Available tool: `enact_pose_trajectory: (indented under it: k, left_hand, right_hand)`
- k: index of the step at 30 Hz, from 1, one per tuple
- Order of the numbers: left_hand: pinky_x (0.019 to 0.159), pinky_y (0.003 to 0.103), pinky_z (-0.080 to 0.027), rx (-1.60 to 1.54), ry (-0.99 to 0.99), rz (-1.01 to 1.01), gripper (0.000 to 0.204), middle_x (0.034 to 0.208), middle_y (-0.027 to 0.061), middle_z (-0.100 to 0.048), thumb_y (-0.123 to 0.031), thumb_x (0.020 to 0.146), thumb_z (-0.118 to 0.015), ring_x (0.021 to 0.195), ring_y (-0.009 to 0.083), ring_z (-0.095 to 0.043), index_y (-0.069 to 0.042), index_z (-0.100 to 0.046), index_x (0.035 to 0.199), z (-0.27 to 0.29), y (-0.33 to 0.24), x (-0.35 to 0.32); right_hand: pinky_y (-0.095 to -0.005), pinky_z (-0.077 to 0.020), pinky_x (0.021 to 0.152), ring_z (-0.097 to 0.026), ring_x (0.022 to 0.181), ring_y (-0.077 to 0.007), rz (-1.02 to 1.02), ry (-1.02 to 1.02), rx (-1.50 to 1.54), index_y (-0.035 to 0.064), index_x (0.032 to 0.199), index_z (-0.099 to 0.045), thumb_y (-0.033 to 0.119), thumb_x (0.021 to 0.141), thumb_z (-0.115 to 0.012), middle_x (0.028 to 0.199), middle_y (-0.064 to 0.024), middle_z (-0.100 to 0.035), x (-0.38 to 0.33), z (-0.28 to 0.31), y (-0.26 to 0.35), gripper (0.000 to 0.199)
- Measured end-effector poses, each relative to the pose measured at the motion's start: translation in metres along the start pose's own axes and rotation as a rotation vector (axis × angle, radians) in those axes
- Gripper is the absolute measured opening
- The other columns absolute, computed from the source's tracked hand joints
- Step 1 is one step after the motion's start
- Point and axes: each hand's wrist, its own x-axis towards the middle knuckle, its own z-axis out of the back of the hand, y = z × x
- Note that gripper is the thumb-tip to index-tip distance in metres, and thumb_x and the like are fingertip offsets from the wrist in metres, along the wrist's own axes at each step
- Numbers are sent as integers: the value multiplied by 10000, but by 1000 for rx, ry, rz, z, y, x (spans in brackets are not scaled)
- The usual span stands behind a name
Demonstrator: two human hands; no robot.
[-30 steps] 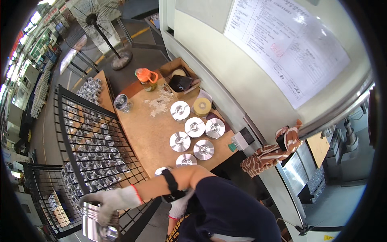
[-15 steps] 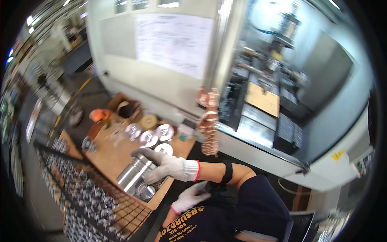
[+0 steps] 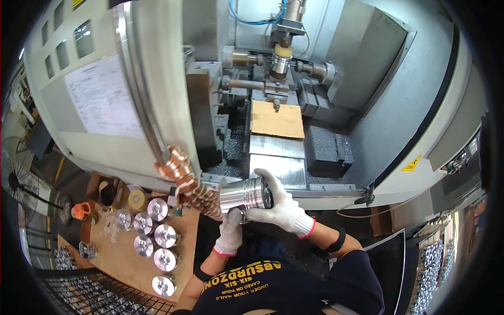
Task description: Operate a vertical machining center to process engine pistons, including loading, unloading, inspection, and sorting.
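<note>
White-gloved left hand (image 3: 229, 236): fingers meet the underside of the silver, ring-grooved metal cylinder (image 3: 241, 195); how firmly they close cannot be told.
White-gloved right hand (image 3: 287, 211): grasping; fingers and thumb span the grooved end of the cylinder.
Cylinder position: in front of the body, lying nearly level, clear of the desk, near the machine opening.
Handling: judged weighty for its size, rigid, probably slippery on the polished wall; groove edges likely to mark if knocked.
Recommended hold: wide grip round the grooved end, second hand beneath for balance.
Brown-and-white striped cloth glove (image 3: 189, 184): hangs beside the cylinder's left end; contact cannot be told.
Brown wooden desk (image 3: 113, 262): to the left, bearing seven silver round-topped metal pieces (image 3: 165, 235) and a yellow tape roll (image 3: 138, 200).
Pale grey metal machine (image 3: 367, 152): tan rectangular board (image 3: 276, 119) inside; farther back, a similar silver grooved part (image 3: 280, 64) stands upright beneath a yellow cap (image 3: 283, 50).
</note>
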Motion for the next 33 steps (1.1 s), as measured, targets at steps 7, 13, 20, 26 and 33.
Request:
enact_pose_trajectory:
  k: [7, 13, 20, 26, 33]
  left_hand:
    - [1057, 481, -458, -1559, 697, 530, 810, 1408, 107, -534, -738, 918, -416, 1238, 285, -555, -160, -396, 1485, -17, -91, 95]
    - [977, 442, -508, -1252, 388, 746, 787, 1375, 105, -576, -723, 931, -419, 1201, 276, -585, -141, -449, 1460, -42, -93, 133]
    - [853, 406, -551, 356, -201, 42, 697, 1350, 160, -546, -404, 882, -714, 1039, 291, -665, -75, -455, 1439, -27, -62, 148]
    - [826, 425, -545, 1004, -328, -179, 497, 1163, 164, -653, -356, 844, -723, 941, 348, -674, -67, -624, 1236, -6, -24, 138]
    - [755, 424, -530, 994, -275, -171, 344, 984, 116, -700, -357, 843, -700, 844, 300, -680, -86, -683, 1054, -9, -20, 131]
  right_hand:
    - [-420, -498, 970, -558, 1211, -366, 188, 117, -269, 38, 1461, -379, 379, 644, -870, 1341, -211, -510, 27, 94, -2, 1012]
    - [-424, -505, 950, -588, 1127, -397, 196, 165, -344, 50, 1437, -422, 347, 607, -871, 1274, -229, -516, 85, 96, -27, 989]
    - [-425, -448, 1031, -549, 1184, -401, -100, -43, -352, 49, 1423, -462, 460, 589, -831, 1239, -244, -555, 210, 102, -130, 1000]
    - [-478, -469, 983, -556, 1123, -448, 34, -106, -579, 72, 1369, -519, 396, 770, -632, 1189, -306, -569, 302, 103, -156, 690]
    - [-469, -438, 1041, -534, 1217, -425, -86, 81, -741, 90, 1468, -426, 460, 694, -715, 1271, -263, -558, 320, 93, -173, 906]
